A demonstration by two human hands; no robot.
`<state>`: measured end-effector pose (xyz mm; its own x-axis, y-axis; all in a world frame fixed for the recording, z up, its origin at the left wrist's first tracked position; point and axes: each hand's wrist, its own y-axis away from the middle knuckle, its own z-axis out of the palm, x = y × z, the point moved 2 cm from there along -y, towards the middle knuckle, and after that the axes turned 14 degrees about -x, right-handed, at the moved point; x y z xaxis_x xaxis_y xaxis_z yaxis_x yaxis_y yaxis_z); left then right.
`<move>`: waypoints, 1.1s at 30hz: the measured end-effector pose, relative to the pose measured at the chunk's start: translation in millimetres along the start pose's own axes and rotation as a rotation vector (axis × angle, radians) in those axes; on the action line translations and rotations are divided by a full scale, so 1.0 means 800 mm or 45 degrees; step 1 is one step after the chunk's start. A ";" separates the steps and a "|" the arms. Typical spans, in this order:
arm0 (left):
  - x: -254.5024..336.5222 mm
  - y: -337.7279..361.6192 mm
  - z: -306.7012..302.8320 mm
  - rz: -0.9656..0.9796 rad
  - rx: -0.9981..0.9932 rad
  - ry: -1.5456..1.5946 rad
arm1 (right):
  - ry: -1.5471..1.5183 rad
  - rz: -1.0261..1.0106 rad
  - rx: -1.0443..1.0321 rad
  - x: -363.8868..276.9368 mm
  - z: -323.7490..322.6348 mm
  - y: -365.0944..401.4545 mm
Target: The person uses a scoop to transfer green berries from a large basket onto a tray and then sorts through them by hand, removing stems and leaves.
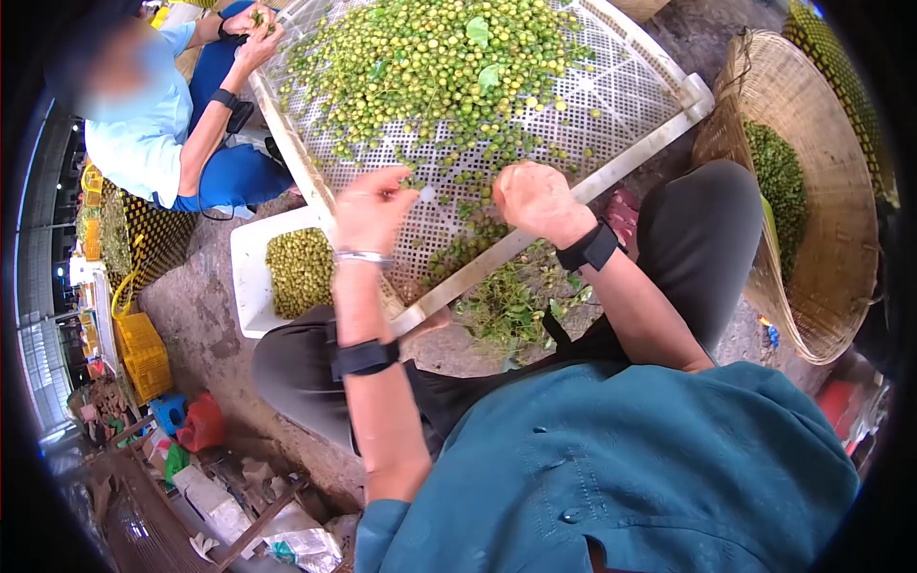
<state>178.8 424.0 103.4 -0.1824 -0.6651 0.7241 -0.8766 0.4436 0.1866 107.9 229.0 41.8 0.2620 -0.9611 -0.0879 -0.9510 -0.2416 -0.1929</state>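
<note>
Small round green fruits (430, 57) lie heaped on a white perforated plastic tray (611, 105), thinning out toward the near corner. Over the tray's left part is my left hand (371, 212), its fingers bent together; a bit of green shows by the fingertips, too small to name. My right hand (540, 201) is closed above the near edge, with its fingers curled inward, and whatever it holds is hidden. Scattered fruits and stems lie on the mesh between both hands. A few green leaves (478, 31) rest on the heap.
A white tub (250, 277) of yellowish fruits stands under the tray's left side. To the right is a big woven basket (831, 220) with green produce. Plucked stems and leaves (516, 306) litter the floor. Another person (143, 143) sits at the left, handling fruit.
</note>
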 end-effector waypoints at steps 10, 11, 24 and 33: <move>-0.004 -0.001 0.101 0.301 0.070 -0.360 | -0.545 0.219 -0.238 0.006 -0.022 -0.026; -0.005 -0.001 0.104 0.344 0.103 -0.381 | -0.543 0.223 -0.237 0.001 -0.017 -0.030; -0.007 0.002 0.092 -0.063 -0.046 -0.337 | -0.604 0.581 -0.420 0.070 -0.015 -0.017; -0.006 -0.011 0.089 -0.141 -0.197 -0.421 | -0.193 0.364 -0.225 0.113 -0.019 -0.025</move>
<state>156.1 380.6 51.0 -0.2465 -0.8608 0.4452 -0.8259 0.4269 0.3682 148.2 145.1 52.9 -0.0096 -0.9655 -0.2602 -0.9995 0.0015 0.0311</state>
